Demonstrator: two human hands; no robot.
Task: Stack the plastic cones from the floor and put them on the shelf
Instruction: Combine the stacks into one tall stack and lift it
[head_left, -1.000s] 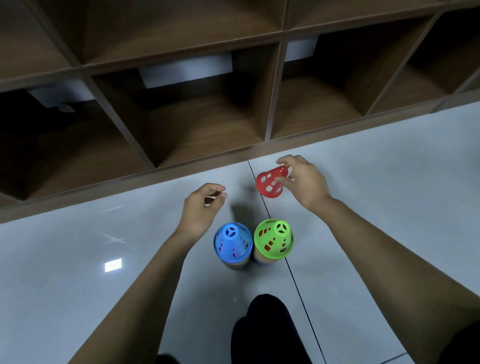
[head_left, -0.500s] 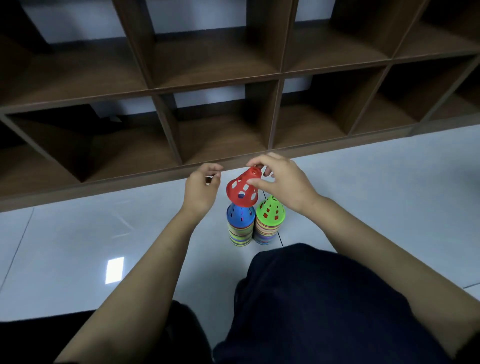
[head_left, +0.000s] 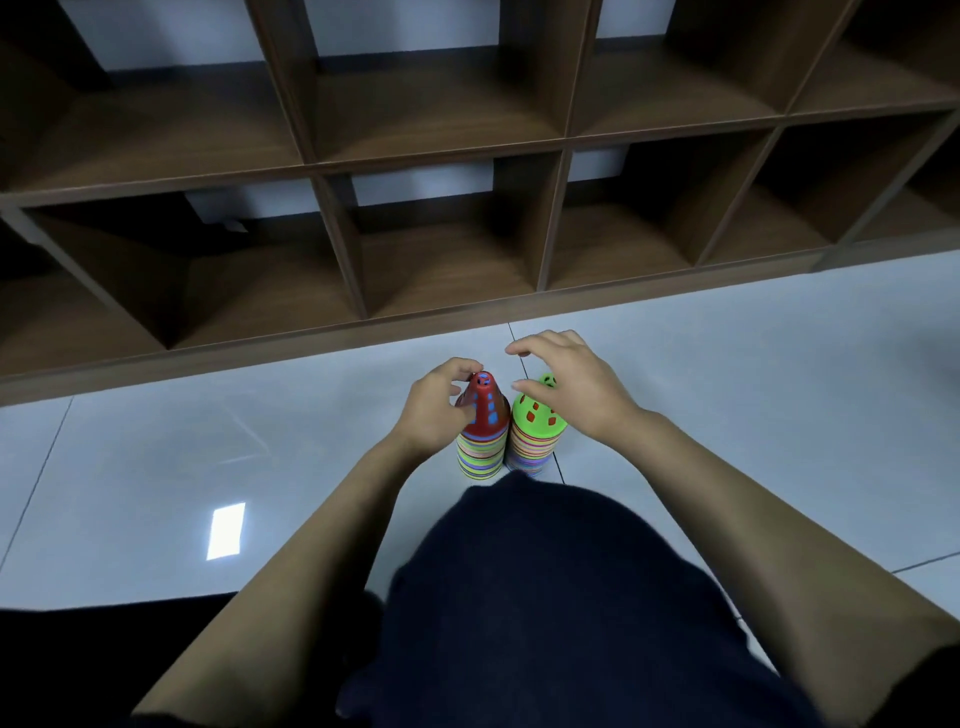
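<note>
Two striped stacks of plastic cones stand side by side on the pale tiled floor (head_left: 260, 441), a little way in front of the bottom front edge of the dark wooden cubby shelf (head_left: 447, 156) and just beyond the person's dark-trousered knee (head_left: 545, 597). The left stack (head_left: 480, 460) is capped by a red perforated plastic cone (head_left: 488, 415), and the right stack (head_left: 530, 457) by a green perforated plastic cone (head_left: 535, 421). The left hand (head_left: 434, 410) has its thumb and fingers curled round the upper part of the red cone. The right hand (head_left: 566, 387) hovers above the green cone with its fingers spread and loosely bent, holding nothing. The step in hand looks to be seating the red cone fully on its stack. To do that well, the left hand should press straight down along the stack's axis, not sideways, since a tall narrow column like this would likely tip toward its neighbour. The right hand could steady the green-topped stack from above. Once the red cone's rim sits level with the bands below, each stack is probably best gripped low around its body for the lift into a bottom compartment.
</note>
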